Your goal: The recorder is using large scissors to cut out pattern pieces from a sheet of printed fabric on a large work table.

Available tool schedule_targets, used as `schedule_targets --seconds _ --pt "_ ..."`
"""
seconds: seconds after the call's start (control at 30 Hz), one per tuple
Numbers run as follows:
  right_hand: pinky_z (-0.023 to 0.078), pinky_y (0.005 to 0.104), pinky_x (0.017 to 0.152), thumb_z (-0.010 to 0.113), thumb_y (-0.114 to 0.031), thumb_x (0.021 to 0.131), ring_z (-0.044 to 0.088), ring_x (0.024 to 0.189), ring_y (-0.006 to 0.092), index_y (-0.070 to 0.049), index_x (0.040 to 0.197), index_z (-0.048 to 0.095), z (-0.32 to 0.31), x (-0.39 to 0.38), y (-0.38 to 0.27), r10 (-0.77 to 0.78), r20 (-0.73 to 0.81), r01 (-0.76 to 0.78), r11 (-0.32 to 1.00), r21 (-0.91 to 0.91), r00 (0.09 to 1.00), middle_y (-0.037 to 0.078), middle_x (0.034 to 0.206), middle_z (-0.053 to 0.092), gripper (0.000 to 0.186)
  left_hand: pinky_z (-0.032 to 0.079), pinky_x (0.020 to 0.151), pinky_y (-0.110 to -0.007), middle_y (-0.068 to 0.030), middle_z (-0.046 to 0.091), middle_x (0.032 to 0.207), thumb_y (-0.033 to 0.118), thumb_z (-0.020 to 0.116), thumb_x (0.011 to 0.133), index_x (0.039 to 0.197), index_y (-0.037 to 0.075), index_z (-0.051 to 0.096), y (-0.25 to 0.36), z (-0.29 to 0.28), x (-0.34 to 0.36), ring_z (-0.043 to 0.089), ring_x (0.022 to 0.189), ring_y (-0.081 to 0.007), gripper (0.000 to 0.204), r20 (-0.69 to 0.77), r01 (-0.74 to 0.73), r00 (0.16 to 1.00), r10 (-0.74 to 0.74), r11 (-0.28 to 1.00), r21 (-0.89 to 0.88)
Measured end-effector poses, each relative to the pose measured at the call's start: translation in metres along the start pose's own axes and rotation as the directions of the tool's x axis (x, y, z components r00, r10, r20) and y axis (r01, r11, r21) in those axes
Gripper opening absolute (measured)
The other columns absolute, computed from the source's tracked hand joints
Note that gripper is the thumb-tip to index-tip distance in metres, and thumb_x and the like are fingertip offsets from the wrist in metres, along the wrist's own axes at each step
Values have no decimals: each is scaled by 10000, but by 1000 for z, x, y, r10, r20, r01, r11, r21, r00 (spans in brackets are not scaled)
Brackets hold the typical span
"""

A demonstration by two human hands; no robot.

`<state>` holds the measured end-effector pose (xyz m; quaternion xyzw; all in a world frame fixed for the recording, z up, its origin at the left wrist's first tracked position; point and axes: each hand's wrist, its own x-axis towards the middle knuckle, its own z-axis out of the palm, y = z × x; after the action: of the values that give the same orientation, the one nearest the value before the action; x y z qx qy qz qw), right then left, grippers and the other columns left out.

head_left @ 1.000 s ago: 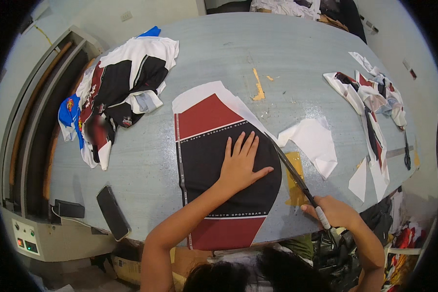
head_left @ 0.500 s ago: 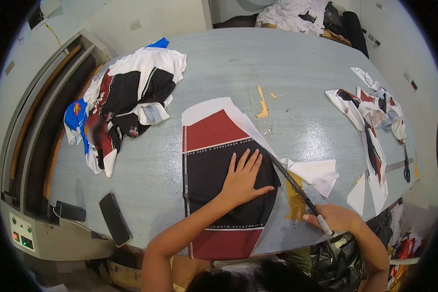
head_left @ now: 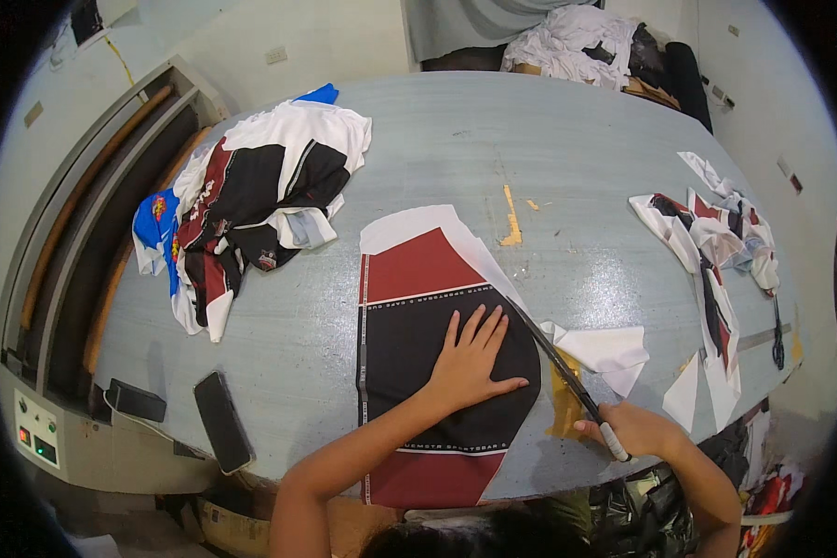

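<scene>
A fabric panel in black and dark red, white at its far end, lies flat before me. My left hand rests on its black part, fingers spread and thumb out to the right. Long dark scissors with a white-wrapped handle lie slanted along the panel's right edge, their tip end at the white border. Around the handle my right hand is closed; how far apart the blades are, I cannot make out. Just right of the scissors sits a white fabric scrap.
Left on the grey table are a garment pile, a phone and a small black box. Fabric offcuts and dark-handled scissors lie at right. A roller machine borders the left side.
The view has tilted a little, so the table and cloth appear lower. My left hand stays on the panel and my right hand stays on the scissors, with little movement against the cloth.
</scene>
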<state>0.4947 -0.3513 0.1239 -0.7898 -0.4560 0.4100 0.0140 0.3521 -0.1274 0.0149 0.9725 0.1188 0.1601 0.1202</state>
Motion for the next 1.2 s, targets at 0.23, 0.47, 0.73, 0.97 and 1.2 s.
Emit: schedule_targets --seconds 0.23,0.47,0.73,0.97,1.2 --pt "476 444 613 427 -581 898 615 628 399 109 760 561 6 -3 13 -24 -31 22 999 -35 999 270 626 573 717 102 1099 -551 -167 328 1436 698 522 746 1346 -29 387 0 0 0 247 1351 -328 953 -30 -15 999 15 1000 -27" --pt "483 412 619 443 -557 905 647 670 345 46 786 549 -4 3 9 91 86 -92 996 6 992 219 639 605 624 118 1100 -539 -159 324 1439 689 561 733 1355 -20 372 2 -1 0 249 1351 -328 962 -4 -33 999 33 999 -13" --pt "484 407 616 433 -564 906 647 666 344 51 773 560 -1 9 5 5 -11 -6 997 -74 1000 216 644 607 642 120 1099 -539 -160 325 1438 691 560 729 1351 -18 381 2 0 -2 252 1349 -328 960 -11 -35 999 35 999 -10" --pt "498 367 561 429 -556 911 645 561 291 44 777 551 -5 10 7 40 12 -39 997 -67 999 159 575 603 627 120 1096 -549 -161 325 1438 693 549 731 1353 -15 382 2 2 -2 245 1352 -329 958 -22 -50 999 50 999 -17" --pt "504 350 553 416 -568 912 660 571 249 50 837 541 -12 24 -1 54 53 -51 997 -58 997 142 571 613 635 128 1092 -557 -162 339 1428 693 550 724 1343 -17 397 3 3 -4 248 1350 -333 954 -29 -61 998 60 998 -29"
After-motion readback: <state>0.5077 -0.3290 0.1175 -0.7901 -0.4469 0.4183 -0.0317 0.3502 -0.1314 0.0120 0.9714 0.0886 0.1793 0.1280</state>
